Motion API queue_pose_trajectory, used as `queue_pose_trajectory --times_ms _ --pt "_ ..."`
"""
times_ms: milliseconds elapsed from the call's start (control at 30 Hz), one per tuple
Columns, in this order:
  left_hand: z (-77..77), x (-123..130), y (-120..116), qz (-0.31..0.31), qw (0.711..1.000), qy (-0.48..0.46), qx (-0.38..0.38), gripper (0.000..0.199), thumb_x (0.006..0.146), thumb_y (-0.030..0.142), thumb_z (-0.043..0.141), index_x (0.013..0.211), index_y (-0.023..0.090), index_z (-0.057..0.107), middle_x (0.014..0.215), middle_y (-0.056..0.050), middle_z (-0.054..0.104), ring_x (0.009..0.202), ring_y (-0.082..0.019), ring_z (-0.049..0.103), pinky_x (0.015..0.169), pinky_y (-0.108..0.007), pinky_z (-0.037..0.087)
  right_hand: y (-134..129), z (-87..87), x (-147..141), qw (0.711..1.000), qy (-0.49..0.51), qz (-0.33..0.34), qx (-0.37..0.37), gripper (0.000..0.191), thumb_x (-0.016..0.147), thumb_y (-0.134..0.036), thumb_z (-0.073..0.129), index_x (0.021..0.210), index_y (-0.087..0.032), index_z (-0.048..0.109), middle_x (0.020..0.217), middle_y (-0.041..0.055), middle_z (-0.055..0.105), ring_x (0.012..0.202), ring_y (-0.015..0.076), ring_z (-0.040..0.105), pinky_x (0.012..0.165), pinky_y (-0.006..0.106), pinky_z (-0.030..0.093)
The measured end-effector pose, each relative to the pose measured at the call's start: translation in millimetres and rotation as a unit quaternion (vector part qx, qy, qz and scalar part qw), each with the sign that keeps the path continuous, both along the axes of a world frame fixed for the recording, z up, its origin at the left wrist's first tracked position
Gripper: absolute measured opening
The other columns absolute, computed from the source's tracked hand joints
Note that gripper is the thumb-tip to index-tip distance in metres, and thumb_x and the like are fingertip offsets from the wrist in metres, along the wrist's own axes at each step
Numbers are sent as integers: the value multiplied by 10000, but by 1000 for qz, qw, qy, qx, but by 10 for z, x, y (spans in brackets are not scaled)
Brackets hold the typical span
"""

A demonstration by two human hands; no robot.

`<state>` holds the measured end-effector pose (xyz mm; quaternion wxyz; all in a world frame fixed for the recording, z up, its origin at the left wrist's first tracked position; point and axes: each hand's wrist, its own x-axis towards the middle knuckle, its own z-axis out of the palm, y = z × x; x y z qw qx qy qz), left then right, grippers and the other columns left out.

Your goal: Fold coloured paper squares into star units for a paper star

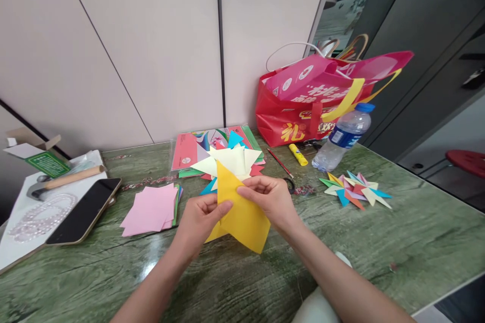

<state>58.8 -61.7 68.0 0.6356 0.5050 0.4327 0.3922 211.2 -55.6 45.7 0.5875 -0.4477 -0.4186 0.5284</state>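
Observation:
A sheet of yellow paper (246,219), partly folded with a pointed top corner, is held up in front of me between both hands. My left hand (202,217) pinches its left edge with thumb and fingers. On the upper right side my right hand (267,197) grips it, thumb in front. Just behind it lie pale cream folded paper pieces (231,161), with red and blue points showing around them. Part of the table below the sheet is hidden. Left of my left hand sits a stack of pink paper squares (149,209), with green and other colours beneath.
Finished-looking colourful paper stars (356,189) lie at right, near a water bottle (341,136) and a red gift bag (299,106). A yellow glue stick (298,155) and a pencil (279,162) lie behind. At left are a phone (85,212), a hammer (68,180) and a green box (49,161).

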Motion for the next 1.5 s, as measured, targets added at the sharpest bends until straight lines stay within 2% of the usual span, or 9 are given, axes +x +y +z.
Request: queue_pose_trajectory --times_ms 100,233,400,533,767,900,1067,1200,1500 --pt "20 -10 10 19 1000 -11 -13 265 625 348 701 804 153 690 700 -32 714 636 -187 639 582 -269 487 -14 -3 -12 1000 -14 20 9 188 540 -301 754 647 -180 656 621 13 678 524 118 592 516 242 468" --pt "3 -27 30 53 999 -7 -4 216 616 318 712 727 132 702 645 -33 714 562 -168 627 547 -253 480 -33 0 -49 999 -31 36 2 198 528 -301 754 638 -175 647 594 7 670 506 118 584 492 241 467" --pt "-6 -46 37 43 999 -19 1 212 610 311 713 729 136 705 632 -34 712 562 -173 628 545 -258 478 -42 20 -59 999 -22 38 -5 190 520 -291 757 627 -179 647 570 -4 663 484 105 574 473 227 459" --pt "39 -94 64 46 999 15 3 214 585 307 728 714 138 698 627 -32 703 582 -168 618 550 -251 475 -43 33 -41 999 -30 33 -4 204 516 -313 759 625 -181 649 579 1 667 495 118 585 480 239 469" --pt "53 -178 105 82 995 25 44 177 609 274 720 546 145 616 504 34 604 479 -80 516 475 -179 397 -51 15 -65 998 -41 53 0 204 534 -308 759 651 -172 661 611 11 678 520 117 589 501 233 464" --pt "54 -179 87 77 996 20 50 190 644 288 693 540 155 607 500 33 594 467 -79 503 452 -182 379 -58 13 -71 998 -49 50 1 207 532 -315 758 648 -173 662 601 10 676 515 123 588 495 239 465" --pt "100 -209 109 55 997 30 40 165 623 315 704 612 159 654 564 6 648 528 -121 572 532 -226 455 -48 3 -65 997 -35 63 -9 216 517 -324 762 638 -175 663 602 11 680 508 124 593 487 239 471" --pt "119 -247 137 80 995 17 49 225 617 360 707 715 157 693 661 -31 704 621 -162 630 610 -257 498 -47 4 -65 997 -33 65 -13 218 504 -317 769 631 -175 663 595 11 680 501 120 589 479 233 466" --pt "93 -270 167 109 993 12 53 180 555 291 760 644 153 686 609 -23 698 574 -148 624 587 -244 505 -56 8 -77 996 -28 81 -23 152 524 -254 761 617 -181 665 575 -11 670 484 95 570 468 205 438"
